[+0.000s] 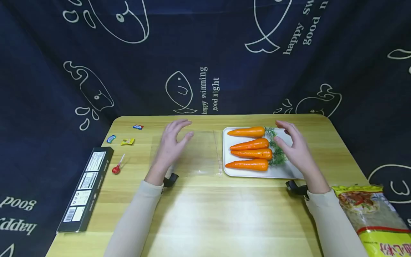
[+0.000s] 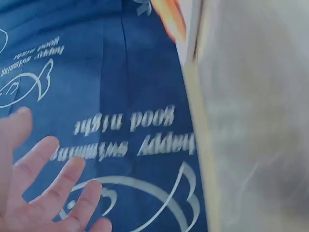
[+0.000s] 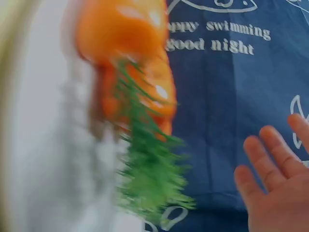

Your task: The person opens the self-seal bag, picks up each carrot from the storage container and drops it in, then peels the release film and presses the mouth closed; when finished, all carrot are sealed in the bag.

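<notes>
Several orange carrots (image 1: 251,154) with green feathery tops (image 1: 278,157) lie side by side on a white rectangular tray (image 1: 298,173). My right hand (image 1: 296,147) hovers over the tray's right end, fingers spread and loosely bent, gripping nothing. In the right wrist view, carrot ends (image 3: 123,29) and a green top (image 3: 152,169) show blurred beside that hand. My left hand (image 1: 171,144) is held above the left side of a flat clear plastic sheet or bag (image 1: 200,157), its fingers apart and holding nothing. The sheet lies left of the tray.
At the left are a long black box (image 1: 86,189), a red lollipop (image 1: 117,167) and small wrapped candies: yellow (image 1: 127,141), blue (image 1: 111,139), blue-red (image 1: 138,126). A yellow-and-clear food packet (image 1: 379,217) lies at the right. Dark printed cloth (image 1: 237,89) hangs behind the wooden table (image 1: 234,214).
</notes>
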### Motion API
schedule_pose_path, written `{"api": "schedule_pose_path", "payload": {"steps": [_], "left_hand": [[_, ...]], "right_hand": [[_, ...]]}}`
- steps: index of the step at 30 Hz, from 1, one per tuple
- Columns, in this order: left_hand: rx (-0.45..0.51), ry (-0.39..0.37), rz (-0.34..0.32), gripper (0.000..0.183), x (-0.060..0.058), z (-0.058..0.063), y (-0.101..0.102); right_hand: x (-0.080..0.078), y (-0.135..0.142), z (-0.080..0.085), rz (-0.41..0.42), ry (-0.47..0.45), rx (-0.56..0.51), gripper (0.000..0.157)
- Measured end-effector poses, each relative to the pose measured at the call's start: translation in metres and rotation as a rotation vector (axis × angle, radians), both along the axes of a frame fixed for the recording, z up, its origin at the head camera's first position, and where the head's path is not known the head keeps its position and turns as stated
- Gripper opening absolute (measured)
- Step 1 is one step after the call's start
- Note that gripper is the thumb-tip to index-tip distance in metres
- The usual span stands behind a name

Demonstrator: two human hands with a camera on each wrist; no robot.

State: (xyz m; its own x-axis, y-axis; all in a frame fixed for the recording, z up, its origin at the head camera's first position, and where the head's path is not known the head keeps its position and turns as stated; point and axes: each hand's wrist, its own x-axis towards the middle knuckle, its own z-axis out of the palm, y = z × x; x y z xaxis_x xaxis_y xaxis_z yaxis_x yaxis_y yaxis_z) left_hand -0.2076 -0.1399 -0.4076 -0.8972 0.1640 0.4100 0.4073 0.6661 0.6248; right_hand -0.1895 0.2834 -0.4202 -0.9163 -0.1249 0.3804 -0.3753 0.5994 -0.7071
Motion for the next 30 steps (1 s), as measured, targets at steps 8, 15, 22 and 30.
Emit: {"api": "schedule_pose_path", "payload": {"steps": [8, 15, 22, 30], "left_hand": [[0.099, -0.263, -0.078, 0.038, -0.007, -0.036, 0.022], [-0.066, -0.376, -0.170, 0.037, -0.013, -0.069, 0.032], [-0.067, -0.377, -0.166, 0.022, -0.014, -0.080, 0.031], [-0.018, -0.320, -0.154, 0.009, -0.012, -0.081, 0.026]], "right_hand": [[0.000, -0.001, -0.030, 0.049, -0.198, -0.086, 0.043], [0.001, 0.008, -0.046, 0.048, -0.275, 0.059, 0.040], [-0.001, 0.015, -0.052, 0.058, -0.286, 0.119, 0.037], [-0.002, 0.017, -0.054, 0.056, -0.283, 0.189, 0.039]]}}
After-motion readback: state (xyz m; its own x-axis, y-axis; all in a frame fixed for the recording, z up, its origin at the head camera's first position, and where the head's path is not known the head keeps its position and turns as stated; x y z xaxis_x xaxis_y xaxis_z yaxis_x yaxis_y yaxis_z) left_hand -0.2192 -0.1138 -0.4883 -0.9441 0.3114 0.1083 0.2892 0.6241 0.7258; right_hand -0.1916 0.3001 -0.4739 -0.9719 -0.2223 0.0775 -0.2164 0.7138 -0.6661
